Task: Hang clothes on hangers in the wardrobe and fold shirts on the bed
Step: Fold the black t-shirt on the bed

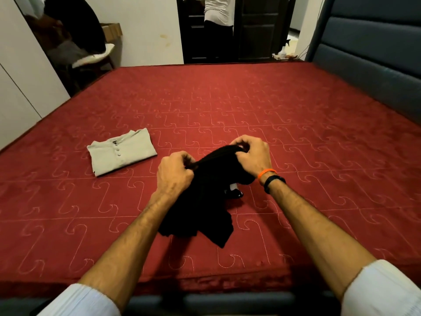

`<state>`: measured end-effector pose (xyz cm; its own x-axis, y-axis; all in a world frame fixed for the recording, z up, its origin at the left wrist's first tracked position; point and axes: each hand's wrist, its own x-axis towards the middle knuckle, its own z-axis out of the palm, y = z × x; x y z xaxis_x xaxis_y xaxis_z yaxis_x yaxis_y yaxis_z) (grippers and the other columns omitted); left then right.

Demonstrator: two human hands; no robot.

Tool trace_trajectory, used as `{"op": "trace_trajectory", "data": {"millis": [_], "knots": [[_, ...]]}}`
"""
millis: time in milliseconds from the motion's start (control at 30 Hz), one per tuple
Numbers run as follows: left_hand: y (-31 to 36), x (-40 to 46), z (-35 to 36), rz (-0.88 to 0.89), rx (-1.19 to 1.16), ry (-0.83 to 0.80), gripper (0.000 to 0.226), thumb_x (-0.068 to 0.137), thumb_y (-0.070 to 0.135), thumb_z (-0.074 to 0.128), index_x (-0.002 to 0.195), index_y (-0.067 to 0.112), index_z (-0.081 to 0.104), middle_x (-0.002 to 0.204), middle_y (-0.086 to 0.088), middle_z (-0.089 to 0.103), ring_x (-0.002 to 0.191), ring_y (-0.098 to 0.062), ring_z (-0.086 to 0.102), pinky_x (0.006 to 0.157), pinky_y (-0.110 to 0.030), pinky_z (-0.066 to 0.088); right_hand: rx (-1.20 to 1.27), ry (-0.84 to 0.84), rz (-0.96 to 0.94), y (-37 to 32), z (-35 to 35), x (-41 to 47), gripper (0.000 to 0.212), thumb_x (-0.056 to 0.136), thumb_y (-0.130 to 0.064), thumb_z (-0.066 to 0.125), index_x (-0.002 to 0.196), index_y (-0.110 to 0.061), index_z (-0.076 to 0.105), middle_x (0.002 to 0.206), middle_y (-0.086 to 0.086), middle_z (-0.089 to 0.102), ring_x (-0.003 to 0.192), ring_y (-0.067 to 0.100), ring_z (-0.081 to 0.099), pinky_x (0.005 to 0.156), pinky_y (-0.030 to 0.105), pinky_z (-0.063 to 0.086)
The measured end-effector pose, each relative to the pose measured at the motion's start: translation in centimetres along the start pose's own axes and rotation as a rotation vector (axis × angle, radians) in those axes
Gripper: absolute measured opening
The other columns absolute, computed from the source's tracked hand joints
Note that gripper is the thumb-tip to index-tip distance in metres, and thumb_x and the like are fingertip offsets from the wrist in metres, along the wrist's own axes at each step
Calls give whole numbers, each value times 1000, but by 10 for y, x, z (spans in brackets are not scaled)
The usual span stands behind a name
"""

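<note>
A crumpled black shirt (205, 210) hangs bunched between my hands over the red bed (227, 106), its lower part resting on the cover. My left hand (174, 173) grips one end of its gathered edge. My right hand (251, 153) pinches the other end a little higher and to the right. A folded light grey shirt (121, 151) with buttons lies flat on the bed to the left of my hands.
A dark padded headboard (369, 60) runs along the bed's right side. White wardrobe doors (20, 76) stand at the left. A chair (91, 55) piled with clothes sits at the back left. A person (218, 23) stands by dark doors beyond the bed.
</note>
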<state>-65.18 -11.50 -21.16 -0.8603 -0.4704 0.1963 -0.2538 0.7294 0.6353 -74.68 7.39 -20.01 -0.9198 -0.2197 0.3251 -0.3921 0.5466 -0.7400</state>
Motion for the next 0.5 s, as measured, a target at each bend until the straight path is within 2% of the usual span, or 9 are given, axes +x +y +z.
{"op": "trace_trajectory", "data": {"millis": [67, 133, 200, 267, 367, 500], "knots": [[-2, 0, -5, -31, 75, 40, 34, 70, 5, 63, 90, 30, 73, 91, 5, 75, 90, -20, 70, 83, -34, 56, -178, -56, -35, 11, -6, 3, 36, 74, 2, 58, 90, -25, 75, 88, -4, 64, 84, 14, 59, 72, 24, 49], [-1, 3, -12, -19, 190, 61, 39, 72, 5, 64, 100, 31, 73, 101, 3, 74, 100, -25, 68, 87, -36, 53, -343, -96, -34, 19, -13, 4, 38, 72, 2, 60, 92, -26, 76, 94, -3, 62, 88, 20, 61, 69, 26, 43], [-1, 7, -19, -20, 286, 75, 38, 75, 7, 65, 104, 30, 72, 106, 1, 73, 105, -27, 66, 86, -36, 51, -410, -62, 5, 26, -21, 5, 38, 73, 2, 60, 93, -26, 77, 100, -1, 68, 94, 23, 65, 69, 26, 42], [-3, 11, -26, -34, 330, 111, 35, 76, 7, 64, 103, 28, 73, 104, -3, 73, 104, -30, 65, 83, -36, 50, -440, -8, 58, 33, -31, 7, 31, 77, -4, 63, 91, -28, 76, 99, -2, 72, 95, 25, 67, 69, 26, 42], [-8, 14, -36, -43, 272, 163, 36, 74, 6, 62, 101, 25, 75, 101, -6, 74, 101, -33, 65, 82, -36, 50, -427, 36, 97, 40, -42, 8, 20, 77, -15, 65, 89, -28, 74, 91, -5, 71, 88, 24, 65, 70, 27, 39], [-8, 19, -42, -71, 266, 105, 38, 74, 4, 67, 102, 27, 75, 104, -5, 74, 104, -30, 66, 86, -37, 53, -325, 76, 151, 37, -37, 10, 23, 73, -9, 57, 89, -24, 67, 79, 0, 62, 75, 25, 53, 69, 28, 38]]}}
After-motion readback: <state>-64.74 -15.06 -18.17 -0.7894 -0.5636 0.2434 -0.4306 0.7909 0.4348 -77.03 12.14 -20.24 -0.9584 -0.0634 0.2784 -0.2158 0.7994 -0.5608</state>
